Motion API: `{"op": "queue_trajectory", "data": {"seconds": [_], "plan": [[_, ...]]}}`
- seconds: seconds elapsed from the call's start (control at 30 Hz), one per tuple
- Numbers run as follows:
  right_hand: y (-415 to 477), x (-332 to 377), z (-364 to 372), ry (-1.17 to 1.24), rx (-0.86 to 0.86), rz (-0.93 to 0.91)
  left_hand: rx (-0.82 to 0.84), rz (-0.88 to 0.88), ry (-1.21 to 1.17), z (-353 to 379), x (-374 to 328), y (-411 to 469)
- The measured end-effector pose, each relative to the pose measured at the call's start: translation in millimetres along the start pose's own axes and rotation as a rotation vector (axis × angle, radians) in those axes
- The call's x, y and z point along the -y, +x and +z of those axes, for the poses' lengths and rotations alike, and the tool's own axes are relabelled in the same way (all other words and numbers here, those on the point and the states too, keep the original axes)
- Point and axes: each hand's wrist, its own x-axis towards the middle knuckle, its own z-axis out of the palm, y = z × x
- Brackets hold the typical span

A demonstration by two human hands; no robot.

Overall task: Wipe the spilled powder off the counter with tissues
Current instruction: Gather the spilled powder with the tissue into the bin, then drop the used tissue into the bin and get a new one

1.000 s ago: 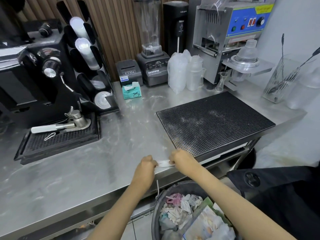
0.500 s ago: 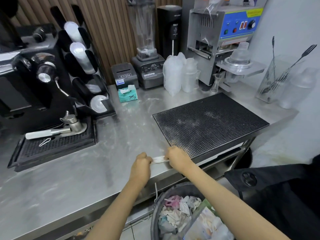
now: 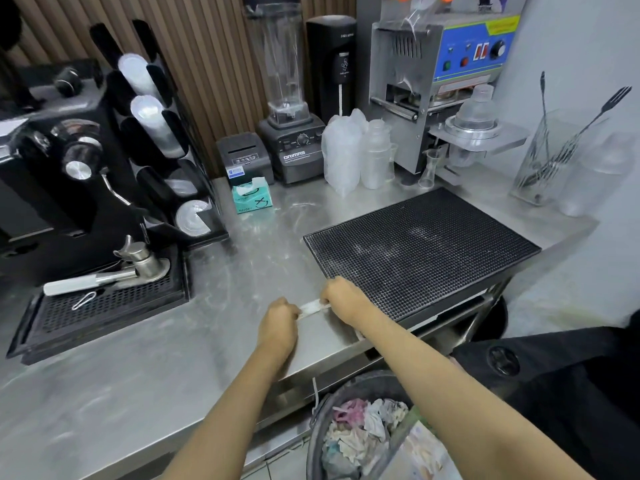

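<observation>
Hands both pinched one small white folded tissue (image 3: 310, 307), left hand (image 3: 278, 323) and right hand (image 3: 343, 299) each on one end, at the front edge of the grey steel counter (image 3: 173, 358). Any powder swept there could miss the round grey waste bin (image 3: 313, 434) below the grip, or slip under the black rubber mat (image 3: 415, 251) just right of it.

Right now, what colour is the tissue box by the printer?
The tissue box is teal with dark markings; head view.

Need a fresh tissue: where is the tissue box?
Head view: the tissue box sits at the back of the counter, left of centre, in front of the receipt printer.
</observation>
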Motion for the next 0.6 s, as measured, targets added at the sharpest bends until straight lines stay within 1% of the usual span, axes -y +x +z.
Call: {"op": "queue_trajectory", "data": {"seconds": [0.07,0.1,0.2,0.27,0.3,0.33,0.4,0.5,0.6], "plan": [[-10,4,4,-0.045,-0.013,-0.009,-0.036,-0.025,-0.013,9,-3,-13],[-17,6,5,-0.066,-0.015,-0.005,-0.041,-0.004,0.008,12,-5,-20],[-47,-1,17,-0.098,0.048,-0.034,0.044,0.133,0.103,16,-9,-50],[-70,-11,25,-0.037,0.101,-0.058,0.118,0.197,0.146,15,-12,-68],[-81,-15,26,0.013,0.116,-0.055,0.133,0.208,0.148,13,-13,-74],[-91,-17,24,0.082,0.094,-0.037,0.141,0.201,0.126,11,-16,-79],[-106,-19,14,0.261,-0.028,0.046,0.14,0.165,-0.026,2,-25,-81],[-123,-18,-8,0.581,-0.212,0.223,0.104,0.147,-0.225,-14,-42,-78],[-135,-16,-25,0.847,-0.278,0.304,0.115,0.145,-0.323,-25,-58,-77]]}}
